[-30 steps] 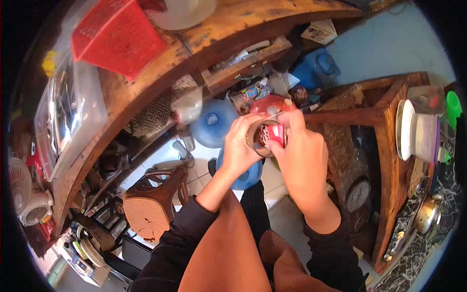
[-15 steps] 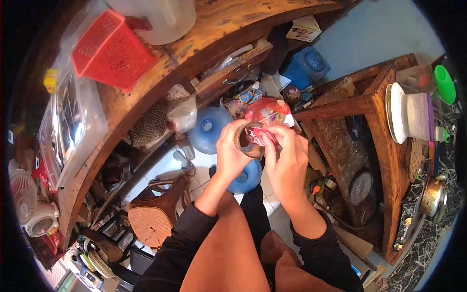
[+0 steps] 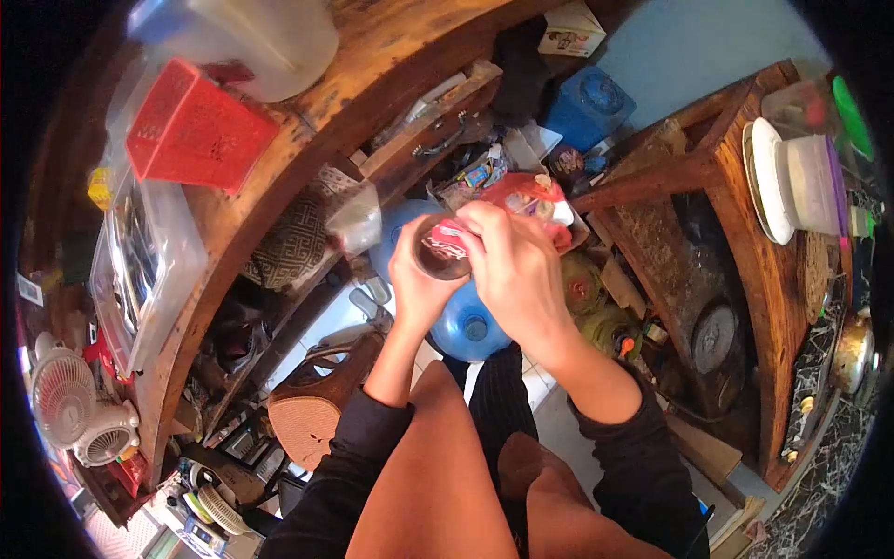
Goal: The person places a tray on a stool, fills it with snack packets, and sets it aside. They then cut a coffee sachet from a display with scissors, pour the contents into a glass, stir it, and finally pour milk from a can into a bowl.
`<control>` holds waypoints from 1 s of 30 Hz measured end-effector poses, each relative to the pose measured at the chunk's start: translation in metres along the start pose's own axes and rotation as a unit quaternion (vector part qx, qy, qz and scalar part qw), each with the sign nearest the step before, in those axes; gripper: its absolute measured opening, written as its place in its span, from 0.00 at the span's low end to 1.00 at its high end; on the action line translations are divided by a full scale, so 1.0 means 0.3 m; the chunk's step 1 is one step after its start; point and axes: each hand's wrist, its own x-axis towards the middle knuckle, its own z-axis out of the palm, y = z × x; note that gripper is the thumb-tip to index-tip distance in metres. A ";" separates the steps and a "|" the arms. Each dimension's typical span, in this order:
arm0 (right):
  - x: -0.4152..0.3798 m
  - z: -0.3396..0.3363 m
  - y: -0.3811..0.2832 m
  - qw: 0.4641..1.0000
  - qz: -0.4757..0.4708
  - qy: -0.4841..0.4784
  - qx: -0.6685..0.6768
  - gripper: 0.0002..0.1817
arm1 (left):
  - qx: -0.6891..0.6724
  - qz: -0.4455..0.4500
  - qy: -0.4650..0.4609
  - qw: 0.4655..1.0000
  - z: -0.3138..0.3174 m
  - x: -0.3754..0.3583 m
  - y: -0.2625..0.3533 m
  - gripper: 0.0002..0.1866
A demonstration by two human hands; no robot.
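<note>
My left hand (image 3: 419,284) is wrapped round a cup (image 3: 434,265), whose open mouth faces up toward the camera. Over its rim, my right hand (image 3: 512,265) pinches a small red packet with white lettering (image 3: 451,238). The packet's lower end is inside the cup's mouth. What lies deeper in the cup is dark and hard to make out. Below the hands are blue round water bottles (image 3: 473,321) and a red plastic bag (image 3: 526,194).
A wooden counter at the left bears a red basket (image 3: 197,130) and a clear plastic tray (image 3: 149,279). A wicker stool (image 3: 303,429) stands lower left. At the right is a wooden shelf (image 3: 745,224) with white plates (image 3: 771,182). A drawer (image 3: 433,135) juts out above.
Both hands and the cup have shifted left in view. The right hand has turned further over the cup, and the packet sits lower into its mouth. The whole view has also shifted.
</note>
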 end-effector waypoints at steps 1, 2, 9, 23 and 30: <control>0.009 -0.005 0.016 0.999 -0.036 -0.013 -0.005 0.13 | -0.006 -0.011 -0.002 1.000 0.000 0.001 0.012 0.32; 0.019 -0.013 0.028 0.997 -0.073 -0.026 -0.011 0.14 | -0.012 -0.020 -0.003 1.000 0.003 0.004 0.018 0.32; 0.004 -0.023 0.058 0.999 0.008 0.006 0.050 0.08 | -0.049 -0.029 -0.020 0.998 0.046 0.000 -0.027 0.32; -0.042 -0.081 0.129 0.998 0.045 -0.032 -0.042 0.09 | 0.006 0.031 -0.075 0.997 0.110 -0.028 -0.001 0.30; -0.092 -0.123 0.178 0.990 0.121 -0.055 0.044 0.14 | 0.025 0.028 -0.098 0.995 0.138 -0.039 -0.014 0.29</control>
